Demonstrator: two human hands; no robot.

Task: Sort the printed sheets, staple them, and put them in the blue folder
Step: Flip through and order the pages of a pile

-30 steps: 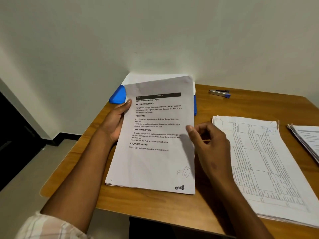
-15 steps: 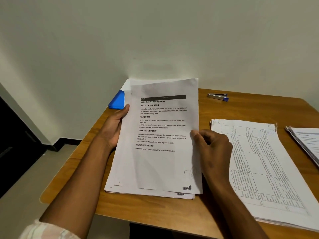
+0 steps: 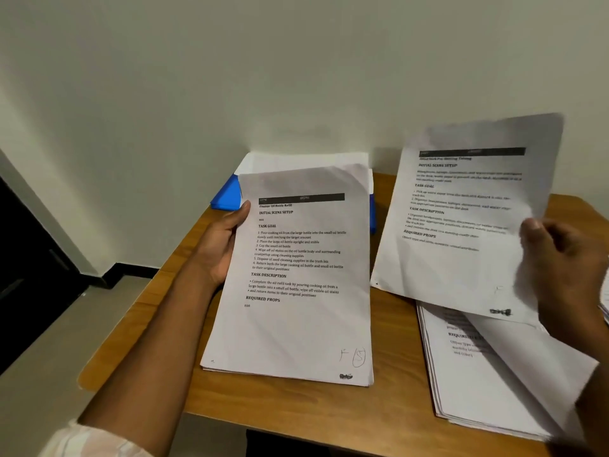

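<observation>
While right hand (image 3: 560, 258) lifts sheet (image 3: 461, 225), stack (image 3: 290, 324) left

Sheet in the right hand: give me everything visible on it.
The lifted sheet is one white printed page with a dark header bar, bold section headings and a small mark at its lower right corner. It is motion-blurred, tilted in the air above the right-hand stack. The right hand pinches its right edge; nothing else touches it.

Left hand (image 3: 224, 245) thumb curled over stack edge; right hand (image 3: 566, 258) raised, blurred, apparently pinching single sheet.
</observation>
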